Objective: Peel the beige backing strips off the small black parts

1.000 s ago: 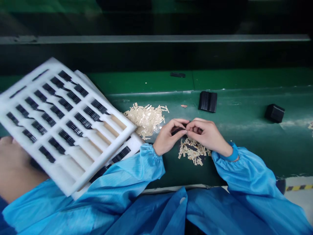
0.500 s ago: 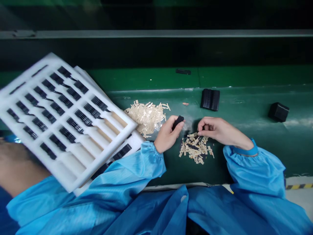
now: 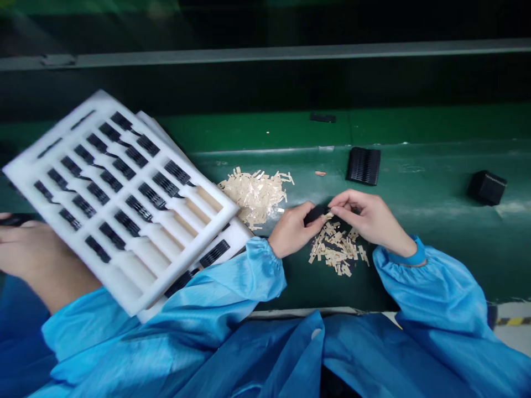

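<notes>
My left hand [image 3: 293,228] pinches a small black part [image 3: 315,213] above the green belt [image 3: 415,243]. My right hand [image 3: 367,217] is closed in a pinch on a small tan strip [image 3: 329,215] and brings it against that black part. Just below both hands lies a small heap of tan strips [image 3: 338,249]. A bigger pile of tan strips [image 3: 257,190] sits left of my left hand.
A white foam tray [image 3: 124,199] with several black parts in its slots lies tilted at the left on another tray, a co-worker's arm [image 3: 41,260] beneath it. A ribbed black block [image 3: 364,165], a black cube [image 3: 487,187] and a thin black piece [image 3: 322,118] rest farther back.
My hands parted, the right one dipped to the small heap, and they have come together again at the black part. The camera view drifted slightly left.
</notes>
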Action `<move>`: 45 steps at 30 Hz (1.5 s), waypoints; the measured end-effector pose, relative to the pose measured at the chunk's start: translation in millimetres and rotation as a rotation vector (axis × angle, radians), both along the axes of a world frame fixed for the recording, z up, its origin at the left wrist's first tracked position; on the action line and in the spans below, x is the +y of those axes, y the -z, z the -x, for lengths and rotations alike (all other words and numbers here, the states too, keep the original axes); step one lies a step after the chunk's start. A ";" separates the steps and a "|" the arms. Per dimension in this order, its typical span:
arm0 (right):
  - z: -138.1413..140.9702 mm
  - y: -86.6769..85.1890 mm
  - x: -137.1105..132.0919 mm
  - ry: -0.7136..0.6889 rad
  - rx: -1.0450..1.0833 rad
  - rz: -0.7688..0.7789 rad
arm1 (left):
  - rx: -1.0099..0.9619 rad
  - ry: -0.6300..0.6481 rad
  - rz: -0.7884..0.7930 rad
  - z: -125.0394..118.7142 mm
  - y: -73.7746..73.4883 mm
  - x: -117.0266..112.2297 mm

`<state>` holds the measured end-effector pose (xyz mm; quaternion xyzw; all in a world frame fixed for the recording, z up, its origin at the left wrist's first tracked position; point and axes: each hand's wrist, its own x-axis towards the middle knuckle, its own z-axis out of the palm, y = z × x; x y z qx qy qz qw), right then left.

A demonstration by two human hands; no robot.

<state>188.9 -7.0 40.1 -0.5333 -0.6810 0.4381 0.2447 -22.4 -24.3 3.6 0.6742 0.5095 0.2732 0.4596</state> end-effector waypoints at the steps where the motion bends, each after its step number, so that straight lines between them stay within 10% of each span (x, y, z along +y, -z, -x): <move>1: -1.6 1.1 0.9 0.043 0.011 -0.007 | -0.013 -0.036 0.011 0.0 -0.6 0.8; 8: -13.1 -1.7 7.8 -0.146 -0.106 -0.084 | -0.224 -0.147 0.154 1.4 -8.2 5.5; 17: 19.5 8.6 -8.4 0.116 0.150 0.023 | -0.231 -0.130 0.107 0.6 -3.0 4.5; 24: 14.2 6.4 -4.9 -0.036 -0.022 -0.088 | -0.141 -0.140 0.091 3.0 -0.9 6.4; 38: 31.4 22.5 -15.9 0.137 0.095 -0.102 | -0.166 -0.205 0.053 0.6 0.6 -0.8; 45: 24.1 18.6 -9.6 0.317 0.207 -0.045 | -0.139 -0.456 -0.031 6.6 -1.3 8.2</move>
